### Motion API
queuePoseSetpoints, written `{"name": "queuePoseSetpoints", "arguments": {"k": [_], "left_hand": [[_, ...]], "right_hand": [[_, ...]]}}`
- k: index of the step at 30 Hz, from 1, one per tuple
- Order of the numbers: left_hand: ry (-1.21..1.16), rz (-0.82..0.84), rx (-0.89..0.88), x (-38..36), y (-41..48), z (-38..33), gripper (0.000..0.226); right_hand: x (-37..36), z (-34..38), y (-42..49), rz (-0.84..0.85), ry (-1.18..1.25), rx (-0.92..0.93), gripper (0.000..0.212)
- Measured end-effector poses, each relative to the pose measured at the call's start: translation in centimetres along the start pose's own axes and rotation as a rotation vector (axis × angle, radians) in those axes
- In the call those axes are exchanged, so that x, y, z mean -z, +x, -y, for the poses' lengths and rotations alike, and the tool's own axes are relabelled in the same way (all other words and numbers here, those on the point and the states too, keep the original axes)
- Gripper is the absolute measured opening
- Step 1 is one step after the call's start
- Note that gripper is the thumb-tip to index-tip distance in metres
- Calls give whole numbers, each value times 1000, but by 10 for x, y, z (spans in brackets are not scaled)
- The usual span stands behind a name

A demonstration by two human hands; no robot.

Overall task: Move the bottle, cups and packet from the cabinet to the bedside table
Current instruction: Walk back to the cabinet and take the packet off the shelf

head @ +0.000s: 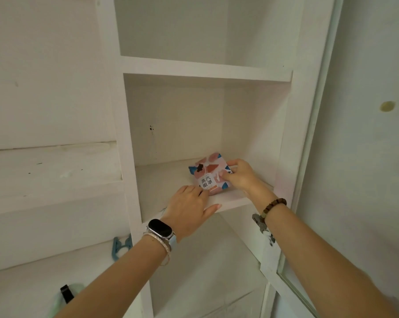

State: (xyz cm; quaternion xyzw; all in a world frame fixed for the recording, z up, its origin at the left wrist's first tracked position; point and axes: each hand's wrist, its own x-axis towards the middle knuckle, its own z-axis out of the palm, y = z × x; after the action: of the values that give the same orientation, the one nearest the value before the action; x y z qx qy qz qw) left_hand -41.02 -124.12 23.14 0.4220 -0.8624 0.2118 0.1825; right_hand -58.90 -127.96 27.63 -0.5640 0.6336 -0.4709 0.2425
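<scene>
We see the right hand (pixel 238 176) with its fingers (pixel 224 176) clamped on the right edge of the packet (pixel 208 174), thumb on its printed face, while the left hand (pixel 189 208) lies flat, its fingers together and touching the packet's near corner. The packet rests on the middle shelf (pixel 171 193) of the white cabinet (pixel 294 111). No bottle or cups show in this compartment, so we judge the packet to be the last item; the bedside table is out of view. A metal hinge (pixel 261 226) and the open door (pixel 308 271) flank the right forearm.
</scene>
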Motion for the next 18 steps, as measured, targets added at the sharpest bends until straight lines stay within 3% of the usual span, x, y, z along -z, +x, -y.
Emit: {"name": "queuePoseSetpoints", "arguments": {"k": [5, 10, 18], "left_hand": [[-47, -73, -12, 8, -10, -1, 62], [-28, -126, -15, 18, -33, -7, 52], [-3, -102, 134, 46, -91, -30, 53]], "right_hand": [[8, 6, -21, -31, 151, 41, 22], [17, 8, -54, 11, 252, 63, 24], [14, -3, -111, 130, 324, 29, 41]]}}
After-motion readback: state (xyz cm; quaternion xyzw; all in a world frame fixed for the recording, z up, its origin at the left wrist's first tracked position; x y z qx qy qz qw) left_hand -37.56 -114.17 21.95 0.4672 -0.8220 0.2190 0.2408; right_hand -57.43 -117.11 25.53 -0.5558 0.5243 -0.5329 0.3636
